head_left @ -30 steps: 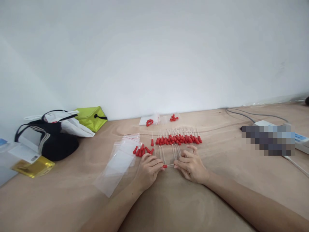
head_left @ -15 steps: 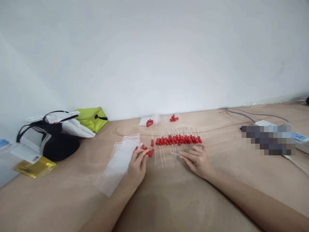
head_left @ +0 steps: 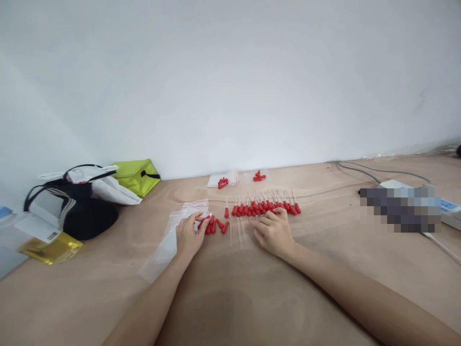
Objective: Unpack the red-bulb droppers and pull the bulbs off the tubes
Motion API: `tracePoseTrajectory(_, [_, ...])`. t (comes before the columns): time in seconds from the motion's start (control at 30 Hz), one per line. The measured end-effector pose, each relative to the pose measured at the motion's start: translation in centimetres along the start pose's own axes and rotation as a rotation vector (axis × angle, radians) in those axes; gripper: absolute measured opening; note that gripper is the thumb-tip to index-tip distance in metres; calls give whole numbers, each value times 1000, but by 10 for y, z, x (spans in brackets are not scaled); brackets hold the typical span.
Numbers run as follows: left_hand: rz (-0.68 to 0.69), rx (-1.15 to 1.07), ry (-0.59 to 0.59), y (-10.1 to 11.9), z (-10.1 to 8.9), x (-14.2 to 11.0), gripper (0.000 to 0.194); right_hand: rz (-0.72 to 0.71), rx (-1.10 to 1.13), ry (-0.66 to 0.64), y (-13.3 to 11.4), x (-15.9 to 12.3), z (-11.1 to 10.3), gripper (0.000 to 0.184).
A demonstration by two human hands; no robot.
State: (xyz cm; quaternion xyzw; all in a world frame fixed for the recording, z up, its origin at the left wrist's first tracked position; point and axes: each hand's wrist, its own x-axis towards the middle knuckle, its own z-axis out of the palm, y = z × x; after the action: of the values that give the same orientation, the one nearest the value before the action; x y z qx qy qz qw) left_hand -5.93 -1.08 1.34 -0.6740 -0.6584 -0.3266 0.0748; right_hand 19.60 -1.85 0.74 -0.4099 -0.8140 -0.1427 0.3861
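A row of glass droppers with red rubber bulbs lies across the wooden table. Just in front of it lie loose clear glass tubes and a small heap of loose red bulbs. My left hand rests on a stack of clear zip bags, its thumb and forefinger pinched on a red bulb at the heap's left edge. My right hand lies knuckles up over the loose tubes below the row. Its fingers are curled down onto a tube.
Two small bags holding red bulbs lie near the wall. A black-and-white bag, a lime green pouch and a yellow packet sit at the left. A white power strip with cables is at the right.
Both hands have moved away from me and to the left. They were joined on one dropper; now the left is at the loose bulbs and the right over the loose tubes.
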Motion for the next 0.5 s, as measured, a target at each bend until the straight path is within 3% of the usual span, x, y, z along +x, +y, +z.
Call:
tracePoseTrajectory(0.2, [73,91,12,4,-4,-3,23,8,72,-128,-8,-1,1,16])
tracePoseTrajectory(0.37, [184,141,90,20,-10,-8,18,25,119,-199,-14,1,-3,32])
tracePoseTrajectory(0.5, [178,174,-17,41,-9,-2,15,38,151,-206,-17,2,-3,43])
